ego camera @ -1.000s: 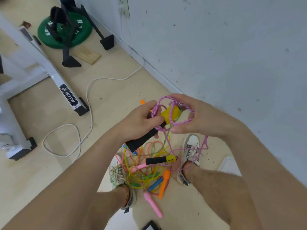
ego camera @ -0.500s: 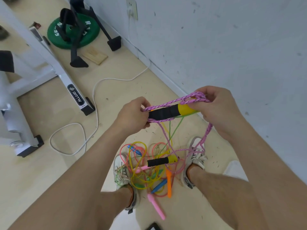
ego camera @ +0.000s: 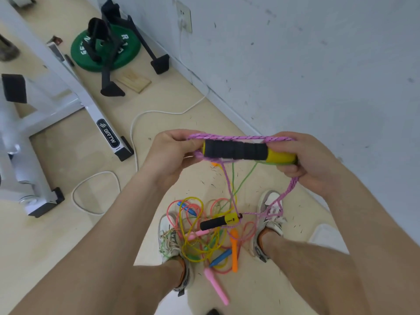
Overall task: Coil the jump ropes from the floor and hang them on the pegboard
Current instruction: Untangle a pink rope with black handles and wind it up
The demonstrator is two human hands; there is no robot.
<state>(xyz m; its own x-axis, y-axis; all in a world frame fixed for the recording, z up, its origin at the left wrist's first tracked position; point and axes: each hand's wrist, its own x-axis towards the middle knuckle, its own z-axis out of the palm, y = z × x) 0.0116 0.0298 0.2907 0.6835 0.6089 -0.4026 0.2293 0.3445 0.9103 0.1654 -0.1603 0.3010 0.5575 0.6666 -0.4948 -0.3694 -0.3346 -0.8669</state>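
You held the black-and-yellow handle point(ego camera: 241, 151) level between both hands. Your left hand point(ego camera: 169, 155) pinched its black foam end together with one end of the loop. Your right hand point(ego camera: 311, 164) curled round the yellow cap and the loop's other end. The pink braided rope point(ego camera: 238, 138) ran as a long loop just above and below the handle, stretched from one grip to the other. From under your right grip the loose run dropped to the second handle point(ego camera: 219, 222), which lay on the tangle of coloured ropes point(ego camera: 195, 235) between your shoes. The coil looked barely begun. To do it well, I judge each new turn needed the same length as the first, laid beside it under your left thumb. Your right hand had to draw slack gently, so the pink line did not lift the tangle with it. No pegboard was in view.
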